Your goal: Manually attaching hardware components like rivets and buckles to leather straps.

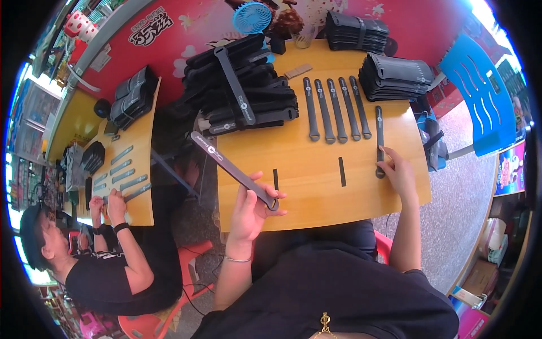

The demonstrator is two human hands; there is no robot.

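Note:
My left hand (252, 208) grips the ring end of a long black strap (228, 166) that slants up and to the left, past the wooden table's (305, 198) left edge. At the table's right side, my right hand (397, 169) presses its fingers on the lower end of another black strap (379, 135) lying flat. Several straps (336, 108) lie side by side in a row just left of it. Two short black marks (341, 171) are on the tabletop between my hands.
A big heap of black straps (243, 93) fills the table's far left, with bundled stacks (395, 77) at the far right and back (357, 31). A blue fan (252, 17) stands behind. Another person (96, 265) works at a second wooden table (135, 169) on the left. A blue chair (480, 96) stands on the right.

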